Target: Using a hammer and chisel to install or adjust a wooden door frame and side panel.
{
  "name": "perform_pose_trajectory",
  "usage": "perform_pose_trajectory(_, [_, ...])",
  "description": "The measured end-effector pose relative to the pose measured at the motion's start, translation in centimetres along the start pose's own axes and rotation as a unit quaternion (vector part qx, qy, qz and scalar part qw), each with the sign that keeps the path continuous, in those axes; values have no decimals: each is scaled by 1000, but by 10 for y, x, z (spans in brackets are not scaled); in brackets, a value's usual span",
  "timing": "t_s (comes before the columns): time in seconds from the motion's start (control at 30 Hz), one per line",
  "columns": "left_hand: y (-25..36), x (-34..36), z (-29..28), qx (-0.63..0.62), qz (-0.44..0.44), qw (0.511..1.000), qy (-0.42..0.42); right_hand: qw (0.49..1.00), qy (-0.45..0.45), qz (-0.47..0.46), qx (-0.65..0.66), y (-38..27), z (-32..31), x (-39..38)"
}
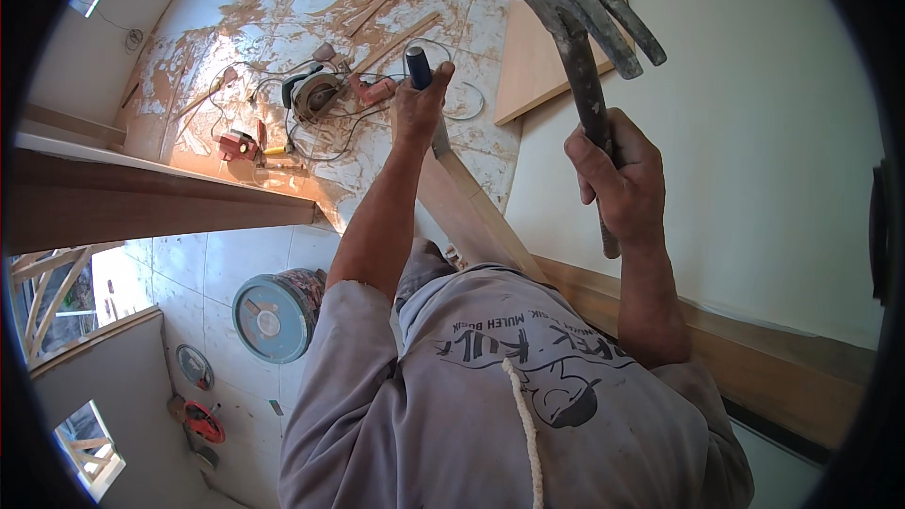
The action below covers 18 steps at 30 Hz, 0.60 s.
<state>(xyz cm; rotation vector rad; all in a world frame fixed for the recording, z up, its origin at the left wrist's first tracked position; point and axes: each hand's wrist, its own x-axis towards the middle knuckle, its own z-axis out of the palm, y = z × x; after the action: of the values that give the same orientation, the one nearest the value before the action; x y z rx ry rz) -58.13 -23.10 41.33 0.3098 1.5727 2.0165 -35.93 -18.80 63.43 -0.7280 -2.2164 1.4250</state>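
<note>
Where the tiled floor [179,264] meets its left side, a brown wooden beam [160,203] runs inward above it. Toward the floor's near left corner lies a red round object [203,421], too small to tell more closely. Farther up, by the floor's left edge, sits a red power tool [238,144] among cables and wood dust. Next, on the tiles nearer the person, stands a lidded bucket [270,319] with a bluish-grey top. Beyond it, toward the floor's far side, a circular saw [316,94] lies just beside a reddish drill [375,91].

The left hand [415,115] is closed in a fist around a chisel [417,66], its blue handle end up and its blade pointing down to the upper end of a pale timber [476,212]; whether the blade touches the wood I cannot tell. Right of that, a wooden panel [542,47] lies by the floor's right edge, against the pale wall [754,132]. In front of it, head uppermost, is a worn claw hammer [586,85], well apart from the chisel. The right hand [624,174] has its fingers curled tightly round the lower shaft.
</note>
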Motion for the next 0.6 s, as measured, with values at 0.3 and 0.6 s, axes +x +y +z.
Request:
perform_pose_trajectory(0.3, [10,-5,11,-7,6,1000,-14,999,21,41,22,7,-6,-1])
perform_pose_trajectory(0.6, [8,-7,12,38,19,999,-28,998,24,44,31,3,-8,1])
